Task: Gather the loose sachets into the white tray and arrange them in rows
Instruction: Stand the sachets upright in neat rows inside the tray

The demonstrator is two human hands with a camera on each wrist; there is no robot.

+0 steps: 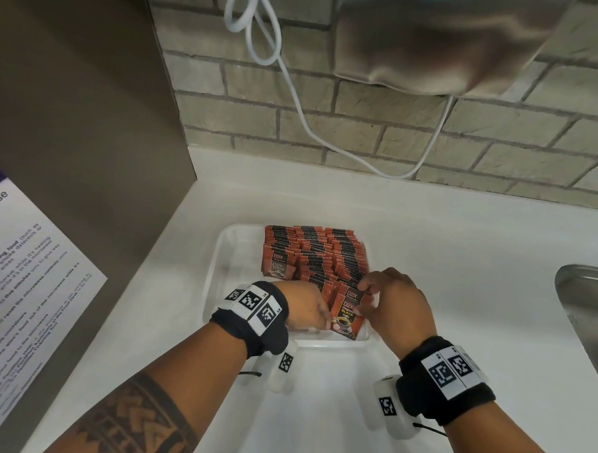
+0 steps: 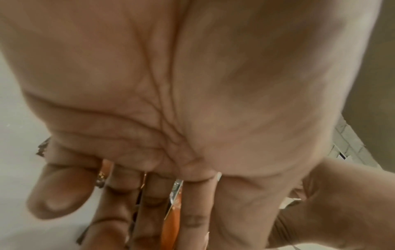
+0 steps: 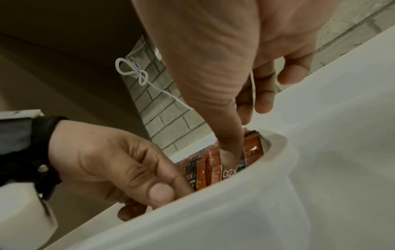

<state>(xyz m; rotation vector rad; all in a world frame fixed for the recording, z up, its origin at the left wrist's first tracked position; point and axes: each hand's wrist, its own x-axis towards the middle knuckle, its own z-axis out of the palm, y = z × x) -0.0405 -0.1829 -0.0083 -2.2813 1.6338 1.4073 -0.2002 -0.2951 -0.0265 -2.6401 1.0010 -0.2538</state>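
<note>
A white tray (image 1: 221,257) sits on the white counter and holds rows of upright orange-and-black sachets (image 1: 310,250). Both hands are at the tray's near end. My left hand (image 1: 323,314) curls round the front of the middle row, and in the left wrist view the left hand (image 2: 149,194) shows its fingers spread over the orange packs (image 2: 173,211). My right hand (image 1: 365,297) pinches the tops of the front sachets (image 1: 346,317) in the right row. In the right wrist view the right hand (image 3: 239,132) has its thumb on a "D2X" sachet (image 3: 232,172) just behind the tray rim (image 3: 278,152).
A steel sink (image 1: 589,300) lies at the right edge. A white cable (image 1: 296,99) hangs down the brick wall behind the tray, under a hanging cloth (image 1: 435,44). A brown panel with a printed notice (image 1: 32,266) stands on the left.
</note>
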